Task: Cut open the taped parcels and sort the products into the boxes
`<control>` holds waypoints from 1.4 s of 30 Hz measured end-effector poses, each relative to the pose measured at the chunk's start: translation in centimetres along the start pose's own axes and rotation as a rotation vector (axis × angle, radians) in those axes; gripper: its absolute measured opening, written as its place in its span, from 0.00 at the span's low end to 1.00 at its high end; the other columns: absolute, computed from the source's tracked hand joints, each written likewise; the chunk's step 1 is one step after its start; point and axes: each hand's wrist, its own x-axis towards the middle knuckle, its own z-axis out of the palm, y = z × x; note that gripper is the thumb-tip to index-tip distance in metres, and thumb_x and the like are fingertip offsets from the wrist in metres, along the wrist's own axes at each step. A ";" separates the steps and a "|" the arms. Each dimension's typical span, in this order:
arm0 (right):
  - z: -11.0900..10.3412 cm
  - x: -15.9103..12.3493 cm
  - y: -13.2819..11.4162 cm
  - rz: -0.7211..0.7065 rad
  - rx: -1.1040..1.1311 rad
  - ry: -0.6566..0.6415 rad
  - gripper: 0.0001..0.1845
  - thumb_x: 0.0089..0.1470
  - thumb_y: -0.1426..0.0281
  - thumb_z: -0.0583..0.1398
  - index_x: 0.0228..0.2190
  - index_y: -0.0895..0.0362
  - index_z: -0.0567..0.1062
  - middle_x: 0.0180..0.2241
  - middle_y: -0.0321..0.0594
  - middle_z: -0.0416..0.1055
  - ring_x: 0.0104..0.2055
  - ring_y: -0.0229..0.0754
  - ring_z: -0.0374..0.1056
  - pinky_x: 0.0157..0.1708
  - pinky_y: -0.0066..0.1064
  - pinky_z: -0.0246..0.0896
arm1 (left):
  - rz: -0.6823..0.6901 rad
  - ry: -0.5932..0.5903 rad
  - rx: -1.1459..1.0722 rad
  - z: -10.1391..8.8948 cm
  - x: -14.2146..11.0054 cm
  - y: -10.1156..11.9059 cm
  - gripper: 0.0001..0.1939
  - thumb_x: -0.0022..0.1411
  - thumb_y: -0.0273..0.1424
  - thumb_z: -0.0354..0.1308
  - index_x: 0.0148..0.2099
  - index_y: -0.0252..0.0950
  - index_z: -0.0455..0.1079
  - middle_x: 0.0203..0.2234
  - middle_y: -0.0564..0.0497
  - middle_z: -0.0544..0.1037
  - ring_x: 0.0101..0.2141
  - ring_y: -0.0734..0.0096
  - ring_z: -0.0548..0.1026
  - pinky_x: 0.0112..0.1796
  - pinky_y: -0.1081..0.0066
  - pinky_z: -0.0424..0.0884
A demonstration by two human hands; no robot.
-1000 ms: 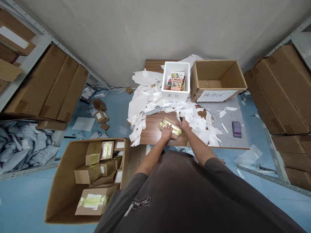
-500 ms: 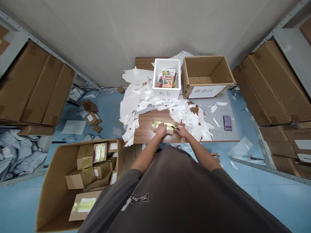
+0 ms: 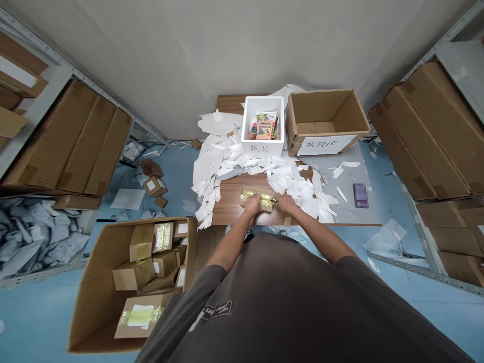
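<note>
Right, biggest first: a brown table across the middle of the frame, torn white scraps spread over it. Lower left, a big open carton takes a jumble of small taped boxes, several with shiny yellowish tape and white labels. Upper right of centre, a brown box stands open, bottom flaps showing, a handwritten sheet on its front. Just left of it, a white tub carries colourful booklets, or perhaps packets.

And now the parcel, on the table just below centre! I'd judge it light, the cardboard stiff enough but able to dent, the glossy tape a touch slippery; best held by the left end, clear of the tool. My left hand is clamped on that end, and my right hand grips a small dark tool, its tip at the parcel's right end.
</note>
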 end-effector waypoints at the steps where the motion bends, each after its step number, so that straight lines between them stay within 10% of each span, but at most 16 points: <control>1: -0.1 -0.1 -0.4 0.009 -0.007 -0.003 0.19 0.71 0.69 0.59 0.59 0.60 0.79 0.58 0.62 0.79 0.62 0.64 0.74 0.62 0.47 0.64 | 0.002 0.004 -0.003 0.0 0.0 0.0 0.36 0.55 0.35 0.80 0.59 0.36 0.66 0.57 0.33 0.80 0.62 0.45 0.76 0.61 0.60 0.67; 8: 0.5 -0.5 -0.4 -0.003 0.077 0.018 0.16 0.70 0.72 0.59 0.56 0.61 0.79 0.57 0.62 0.79 0.62 0.62 0.74 0.60 0.44 0.67 | 0.026 0.030 -0.026 0.2 0.1 -0.4 0.41 0.48 0.33 0.83 0.59 0.39 0.64 0.57 0.34 0.78 0.59 0.44 0.77 0.59 0.58 0.68; 12: 1.1 -0.2 1.8 -0.046 0.243 -0.066 0.12 0.71 0.63 0.61 0.46 0.57 0.79 0.41 0.50 0.82 0.42 0.52 0.79 0.47 0.36 0.73 | 0.040 0.026 -0.042 0.4 0.1 -0.9 0.43 0.48 0.35 0.84 0.59 0.38 0.64 0.58 0.34 0.78 0.59 0.43 0.77 0.59 0.58 0.69; 17: 3.2 0.2 3.1 -0.006 0.769 -0.239 0.22 0.69 0.48 0.63 0.37 0.53 0.71 0.22 0.31 0.66 0.21 0.38 0.62 0.26 0.29 0.66 | 0.049 0.017 -0.045 0.8 0.3 -1.3 0.42 0.49 0.34 0.83 0.60 0.35 0.64 0.59 0.31 0.77 0.61 0.41 0.76 0.60 0.57 0.69; 30: 5.9 -0.9 3.0 -0.003 1.052 -0.261 0.21 0.69 0.47 0.62 0.44 0.50 0.68 0.20 0.25 0.62 0.18 0.37 0.57 0.19 0.27 0.58 | 0.140 0.072 -0.056 1.9 0.7 -2.1 0.44 0.48 0.33 0.83 0.61 0.35 0.64 0.63 0.28 0.75 0.67 0.41 0.71 0.65 0.57 0.64; 42: 4.8 -1.5 4.2 0.014 0.884 -0.125 0.20 0.73 0.49 0.57 0.44 0.54 0.71 0.21 0.29 0.65 0.21 0.39 0.61 0.25 0.29 0.63 | 0.178 0.078 -0.067 2.0 0.4 -2.2 0.46 0.49 0.29 0.82 0.66 0.33 0.65 0.68 0.25 0.71 0.71 0.40 0.67 0.67 0.54 0.62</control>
